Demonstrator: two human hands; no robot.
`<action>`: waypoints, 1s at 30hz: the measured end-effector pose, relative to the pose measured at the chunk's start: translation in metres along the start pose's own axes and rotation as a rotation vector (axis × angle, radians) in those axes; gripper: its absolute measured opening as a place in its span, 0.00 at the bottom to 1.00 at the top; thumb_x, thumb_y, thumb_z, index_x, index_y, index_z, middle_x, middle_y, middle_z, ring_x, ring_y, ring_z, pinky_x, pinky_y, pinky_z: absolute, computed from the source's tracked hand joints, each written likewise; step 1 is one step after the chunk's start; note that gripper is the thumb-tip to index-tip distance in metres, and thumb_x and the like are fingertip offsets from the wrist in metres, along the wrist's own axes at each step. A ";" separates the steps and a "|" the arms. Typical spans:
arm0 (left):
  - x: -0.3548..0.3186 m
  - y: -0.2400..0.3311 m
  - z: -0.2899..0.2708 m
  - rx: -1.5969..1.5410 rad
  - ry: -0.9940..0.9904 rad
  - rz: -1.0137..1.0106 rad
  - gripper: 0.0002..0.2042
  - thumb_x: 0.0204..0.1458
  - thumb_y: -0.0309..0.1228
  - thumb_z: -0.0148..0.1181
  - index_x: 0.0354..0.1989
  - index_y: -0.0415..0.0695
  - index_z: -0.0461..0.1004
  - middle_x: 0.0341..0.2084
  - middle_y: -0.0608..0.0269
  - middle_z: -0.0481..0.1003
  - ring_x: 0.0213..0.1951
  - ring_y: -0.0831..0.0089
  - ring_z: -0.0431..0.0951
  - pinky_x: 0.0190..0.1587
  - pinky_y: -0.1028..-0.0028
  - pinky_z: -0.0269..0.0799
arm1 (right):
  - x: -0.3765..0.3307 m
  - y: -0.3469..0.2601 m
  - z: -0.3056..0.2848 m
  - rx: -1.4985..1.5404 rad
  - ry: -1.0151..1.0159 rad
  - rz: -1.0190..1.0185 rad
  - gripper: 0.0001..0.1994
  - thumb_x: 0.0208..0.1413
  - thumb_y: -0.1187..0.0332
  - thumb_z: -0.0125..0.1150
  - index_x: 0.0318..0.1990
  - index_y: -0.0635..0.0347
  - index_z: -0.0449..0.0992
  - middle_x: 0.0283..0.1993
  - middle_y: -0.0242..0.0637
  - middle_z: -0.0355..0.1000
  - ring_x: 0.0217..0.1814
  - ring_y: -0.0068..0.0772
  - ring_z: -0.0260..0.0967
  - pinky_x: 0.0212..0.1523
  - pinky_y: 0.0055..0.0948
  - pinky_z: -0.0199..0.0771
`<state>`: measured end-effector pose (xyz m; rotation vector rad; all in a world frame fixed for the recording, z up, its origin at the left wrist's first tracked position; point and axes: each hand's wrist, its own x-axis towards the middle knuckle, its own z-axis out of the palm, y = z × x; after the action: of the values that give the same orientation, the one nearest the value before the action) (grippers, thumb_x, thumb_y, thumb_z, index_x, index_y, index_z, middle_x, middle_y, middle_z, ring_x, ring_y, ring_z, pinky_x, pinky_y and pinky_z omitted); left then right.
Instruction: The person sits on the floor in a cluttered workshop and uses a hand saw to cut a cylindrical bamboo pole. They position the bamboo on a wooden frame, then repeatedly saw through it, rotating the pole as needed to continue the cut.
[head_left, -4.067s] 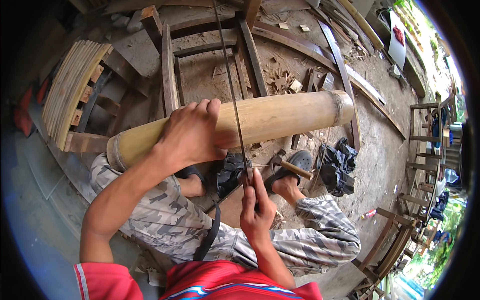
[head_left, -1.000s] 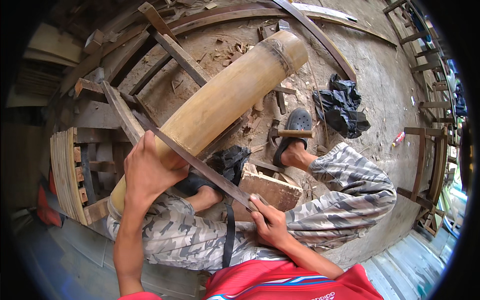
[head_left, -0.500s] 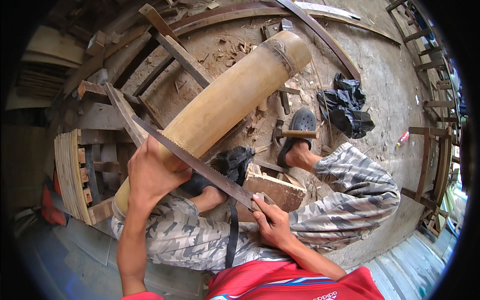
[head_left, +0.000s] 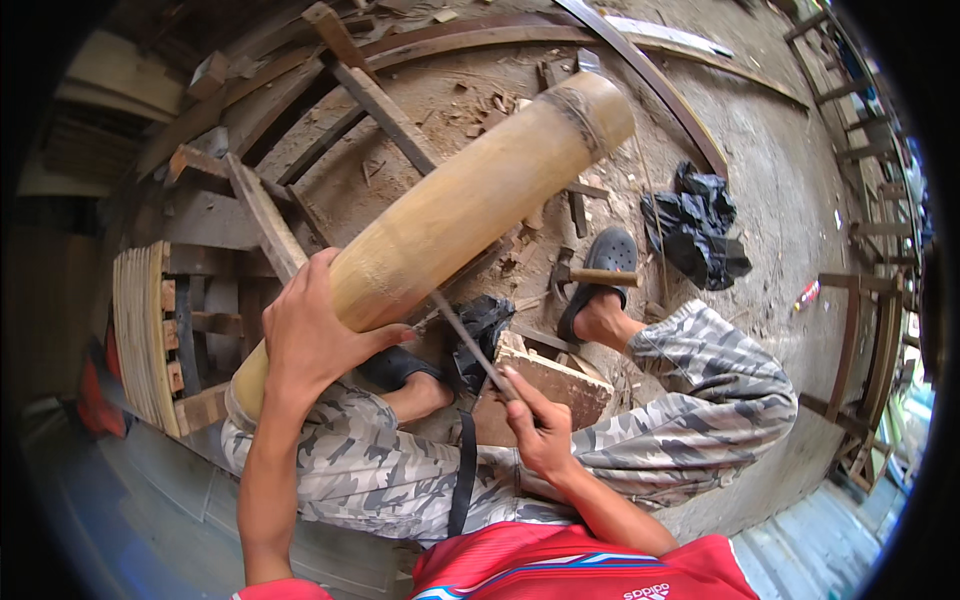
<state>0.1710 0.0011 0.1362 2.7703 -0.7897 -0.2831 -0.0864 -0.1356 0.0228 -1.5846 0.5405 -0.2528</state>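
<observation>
A thick tan bamboo pole (head_left: 470, 205) lies slanted across my lap, its far end up to the right. My left hand (head_left: 320, 335) wraps over its near part and presses it down. My right hand (head_left: 535, 425) grips the handle end of a thin dark saw blade (head_left: 462, 335) that runs up to the left under the pole, just beside my left fingers. My legs in camouflage trousers and dark sandals sit below the pole.
A wooden block (head_left: 545, 385) sits between my knees. A hammer (head_left: 590, 277) lies by my right foot, a black bundle of cloth (head_left: 700, 225) beyond it. Wooden slats and frames (head_left: 150, 330) crowd the left; curved strips (head_left: 560, 40) lie on the dirt floor.
The saw blade has been drawn back toward me, so less of it shows beyond the pole. My right hand sits slightly lower. My left hand keeps its hold on the pole.
</observation>
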 end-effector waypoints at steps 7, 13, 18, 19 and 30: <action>0.010 -0.001 0.008 -0.030 -0.013 -0.020 0.51 0.42 0.79 0.60 0.60 0.41 0.74 0.49 0.43 0.80 0.52 0.43 0.80 0.57 0.52 0.74 | -0.001 0.015 -0.034 0.044 0.124 0.033 0.23 0.72 0.61 0.57 0.68 0.63 0.72 0.35 0.31 0.79 0.27 0.13 0.65 0.29 0.19 0.67; 0.043 -0.039 -0.010 -0.118 0.085 -0.244 0.31 0.68 0.58 0.46 0.59 0.40 0.75 0.50 0.41 0.80 0.54 0.44 0.80 0.58 0.55 0.74 | 0.001 0.004 -0.028 0.154 0.133 0.035 0.24 0.73 0.59 0.56 0.69 0.64 0.71 0.31 0.24 0.69 0.26 0.13 0.59 0.25 0.18 0.59; -0.010 0.008 0.029 0.125 0.229 0.577 0.39 0.56 0.56 0.65 0.72 0.45 0.65 0.69 0.50 0.67 0.69 0.48 0.67 0.72 0.50 0.61 | -0.002 0.006 -0.031 0.132 0.146 0.055 0.24 0.73 0.59 0.57 0.69 0.64 0.71 0.32 0.24 0.70 0.26 0.13 0.59 0.25 0.18 0.59; -0.024 0.004 0.037 0.200 0.215 0.650 0.40 0.55 0.56 0.65 0.72 0.47 0.64 0.70 0.53 0.67 0.70 0.49 0.66 0.72 0.49 0.59 | 0.000 0.001 -0.028 0.153 0.149 0.053 0.24 0.74 0.59 0.56 0.69 0.64 0.71 0.32 0.24 0.70 0.25 0.12 0.58 0.25 0.18 0.59; 0.000 -0.038 -0.011 0.118 0.048 -0.095 0.36 0.62 0.58 0.56 0.66 0.38 0.70 0.57 0.43 0.77 0.60 0.51 0.77 0.66 0.54 0.67 | -0.011 -0.002 -0.038 -0.021 0.032 0.007 0.22 0.70 0.66 0.58 0.68 0.65 0.72 0.32 0.29 0.77 0.29 0.15 0.66 0.32 0.20 0.68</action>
<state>0.1926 0.0347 0.1360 2.9186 -0.6846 -0.1924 -0.1136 -0.1630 0.0299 -1.6012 0.5748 -0.2685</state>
